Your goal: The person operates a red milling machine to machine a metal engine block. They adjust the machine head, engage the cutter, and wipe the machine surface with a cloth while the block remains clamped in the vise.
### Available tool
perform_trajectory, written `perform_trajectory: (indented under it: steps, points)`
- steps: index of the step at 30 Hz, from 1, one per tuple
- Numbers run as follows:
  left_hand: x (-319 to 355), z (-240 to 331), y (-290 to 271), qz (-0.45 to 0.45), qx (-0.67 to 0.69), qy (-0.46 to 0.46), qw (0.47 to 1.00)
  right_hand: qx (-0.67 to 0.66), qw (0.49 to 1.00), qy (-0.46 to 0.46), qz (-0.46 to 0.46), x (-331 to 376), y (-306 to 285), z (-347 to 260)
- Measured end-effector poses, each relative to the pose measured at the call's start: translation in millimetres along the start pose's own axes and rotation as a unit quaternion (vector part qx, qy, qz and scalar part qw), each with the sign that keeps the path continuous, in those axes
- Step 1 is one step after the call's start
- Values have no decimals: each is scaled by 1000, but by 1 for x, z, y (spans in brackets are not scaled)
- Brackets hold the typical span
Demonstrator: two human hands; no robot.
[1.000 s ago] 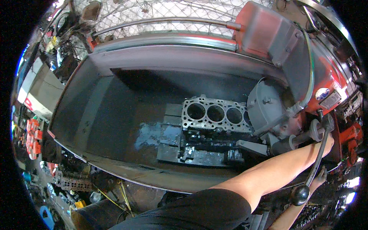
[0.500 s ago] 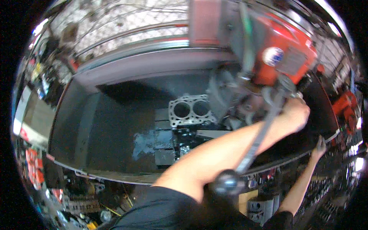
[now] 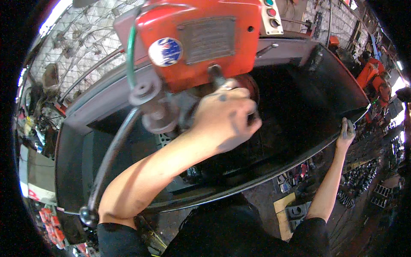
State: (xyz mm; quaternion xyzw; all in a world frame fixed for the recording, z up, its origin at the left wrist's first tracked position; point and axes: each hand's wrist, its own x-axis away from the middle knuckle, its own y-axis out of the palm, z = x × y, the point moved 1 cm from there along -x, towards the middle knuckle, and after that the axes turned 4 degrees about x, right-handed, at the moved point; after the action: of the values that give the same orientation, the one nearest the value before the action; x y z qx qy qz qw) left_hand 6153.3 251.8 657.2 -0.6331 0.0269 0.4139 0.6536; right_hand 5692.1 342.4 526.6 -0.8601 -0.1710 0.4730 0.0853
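My left hand point(image 3: 226, 115) is closed at the lower front of a red machine head point(image 3: 209, 47), beside a short dark shaft point(image 3: 216, 76). What its curled fingers hold is hidden. Over to the right, my right hand point(image 3: 346, 132) is closed on the rim of a long dark metal trough point(image 3: 291, 159). A steel lever point(image 3: 113, 160) with a black ball knob point(image 3: 88, 216) slopes down from a round hub point(image 3: 144, 92) on the machine, left of my left forearm. Only a sliver of the light metal engine block point(image 3: 163, 139) shows behind that forearm.
A switch panel point(image 3: 272, 17) with coloured buttons is at the machine's upper right, and a green hose point(image 3: 131, 53) runs down its left side. Metal parts point(image 3: 295, 212) lie on the floor below the trough. Red equipment point(image 3: 372, 79) stands beyond its right end.
The machine head has shifted left over the trough, together with my left hand and the lever, and now covers most of the engine block. My view has turned too. My right hand stays at the rim.
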Motion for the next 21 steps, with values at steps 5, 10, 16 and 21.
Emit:
perform_trajectory:
  steps: [5,10,16,21]
  points:
    - [28,-11,-28,13,6,34,999,-7,1000,3,5,3,0,-11]
    - [54,-16,-58,-33,-18,-31,999,-16,1000,12,-14,3,-2,-17]
    - [95,-18,-83,3,-77,-196,978,14,999,-17,-34,-2,-6,-24]
    - [144,-28,-119,43,-117,-335,934,22,999,38,-19,3,-12,-11]
